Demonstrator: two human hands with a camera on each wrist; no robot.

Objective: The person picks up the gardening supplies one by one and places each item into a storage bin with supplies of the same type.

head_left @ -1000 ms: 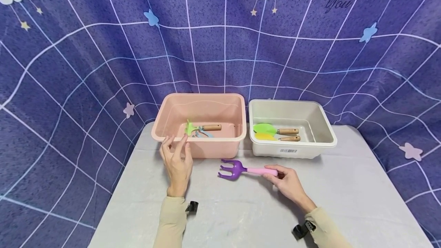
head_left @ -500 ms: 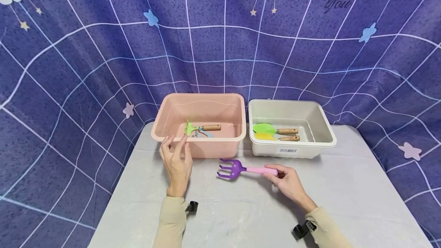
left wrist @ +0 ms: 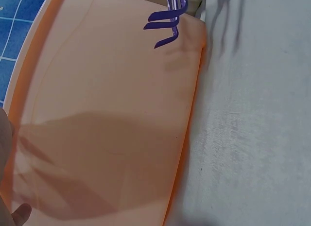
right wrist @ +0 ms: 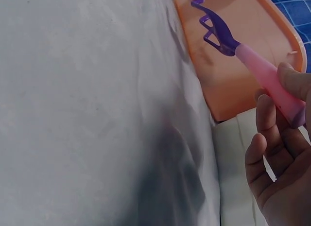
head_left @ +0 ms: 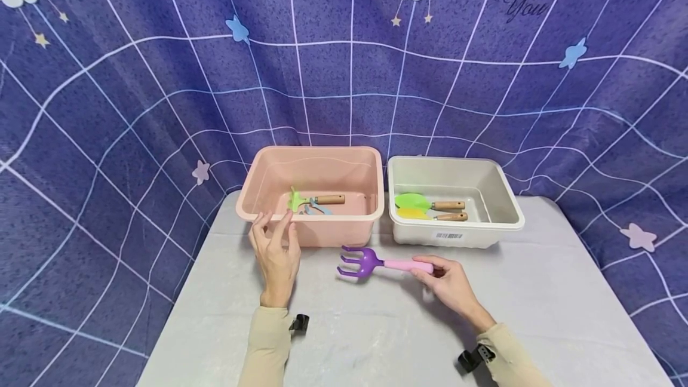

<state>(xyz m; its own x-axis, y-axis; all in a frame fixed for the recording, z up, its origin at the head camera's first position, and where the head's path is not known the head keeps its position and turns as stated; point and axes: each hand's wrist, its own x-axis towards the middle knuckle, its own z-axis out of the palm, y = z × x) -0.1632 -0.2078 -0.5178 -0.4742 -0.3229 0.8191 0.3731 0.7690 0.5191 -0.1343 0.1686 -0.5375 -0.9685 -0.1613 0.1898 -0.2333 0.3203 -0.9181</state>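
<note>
My right hand [head_left: 448,285] pinches a hand rake [head_left: 364,264] by the end of its pink handle, between thumb and fingers. Its purple head has three bent tines and points left, held over the table in front of the pink bin [head_left: 333,232]. In the right wrist view the handle [right wrist: 265,73] lies between thumb and index finger, the other fingers loosely bent. My left hand [head_left: 276,258] rests its relaxed fingertips at the near left rim of the pink bin. Inside that bin lie a green rake [head_left: 295,200] with a wooden handle and a light blue tool [head_left: 321,206], partly hidden by the rim.
A white bin [head_left: 457,233] stands right of the pink one, holding a green trowel [head_left: 412,201] and a yellow trowel [head_left: 411,214] with wooden handles. Both bins sit at the back of the cloth-covered table [head_left: 349,333], before a blue grid-patterned curtain [head_left: 322,64].
The hand rake's purple head has shifted very slightly left and up in the head view. Both hands otherwise keep their places, and the bins stay put.
</note>
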